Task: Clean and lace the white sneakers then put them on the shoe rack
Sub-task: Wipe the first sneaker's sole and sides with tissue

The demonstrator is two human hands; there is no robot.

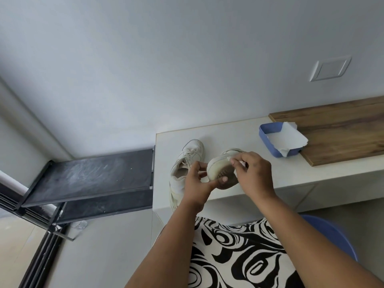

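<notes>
Gripping one sneaker (221, 167) in the left hand (198, 182), the right hand (254, 173) pinches a wipe (241, 164) against it; white paper (287, 140) fills the blue tray (265, 135).

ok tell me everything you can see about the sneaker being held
The held sneaker is white with a yellowed, off-white rubber sole. It is lifted above the pale counter and tipped so the sole and its grooved tread face the camera. The left hand holds it, thumb across the sole's lower edge. The right hand presses a white wipe to its right side. Whether it is laced cannot be seen.
</notes>
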